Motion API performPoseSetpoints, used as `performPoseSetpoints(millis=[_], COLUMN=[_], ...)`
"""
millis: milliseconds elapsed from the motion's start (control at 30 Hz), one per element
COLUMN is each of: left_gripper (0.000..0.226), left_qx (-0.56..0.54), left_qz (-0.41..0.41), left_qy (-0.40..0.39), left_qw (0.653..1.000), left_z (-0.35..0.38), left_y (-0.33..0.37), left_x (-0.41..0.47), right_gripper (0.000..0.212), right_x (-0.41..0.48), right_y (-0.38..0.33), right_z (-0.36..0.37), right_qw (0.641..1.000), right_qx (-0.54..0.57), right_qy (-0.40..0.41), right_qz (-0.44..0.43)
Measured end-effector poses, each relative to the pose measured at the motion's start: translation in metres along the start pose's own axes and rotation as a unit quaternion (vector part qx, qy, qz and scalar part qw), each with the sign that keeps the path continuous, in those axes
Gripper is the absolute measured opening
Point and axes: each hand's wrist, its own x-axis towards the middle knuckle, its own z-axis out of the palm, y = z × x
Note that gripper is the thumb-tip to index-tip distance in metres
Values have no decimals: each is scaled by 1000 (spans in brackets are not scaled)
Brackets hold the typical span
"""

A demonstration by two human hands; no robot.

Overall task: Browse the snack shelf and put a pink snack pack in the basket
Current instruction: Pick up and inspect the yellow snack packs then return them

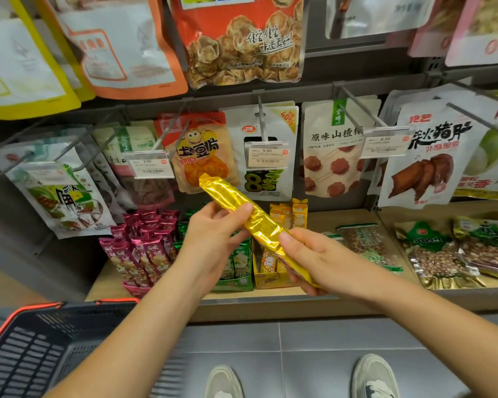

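While your left hand (213, 237) and right hand (308, 259) both pinch a gold pack (250, 216), the pink snack packs (144, 248) stand in their box at the shelf's (342, 300) front left corner; the basket (35, 351) hangs below it.

Bare forearms; pale grey-white shoes (375, 379)

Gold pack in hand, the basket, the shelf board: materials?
Gold pack: looks like metallised foil film, glossy, with crinkles and bright glints; both hands hold it. Basket: moulded plastic, dark slotted walls, matte, red rim. Shelf board: pale wood-look surface, possibly laminate; its grain is too faint to confirm.
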Motion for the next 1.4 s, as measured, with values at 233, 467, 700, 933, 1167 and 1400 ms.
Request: performPoseSetpoints(millis=[233,467,700,933,1167,1400], left_gripper=[43,31,30,48,26,27], left_qx=[138,298,366,356,321,230], left_qz=[-93,-81,-66,-66,32,32], left_qy=[-86,-253,-247,-242,-158,-117], left_qw=[982,917,895,900,933,966], left_z=[19,27,12,-11,-19,-13], left_y=[-28,-30,-19,3,18,8], left_x=[-14,-24,-17,-10,-11,-1], right_gripper=[74,37,63,56,15,25], right_x=[3,14,8,2,-5,-16], right_y=[3,8,21,31,48,67], right_z=[4,-19,-50,-67,-84,-99], right_qw=[999,976,926,909,911,950], right_qx=[15,153,329,372,384,268], right_qy=[-14,141,187,185,118,19], right_qz=[42,65,12,39,97,158])
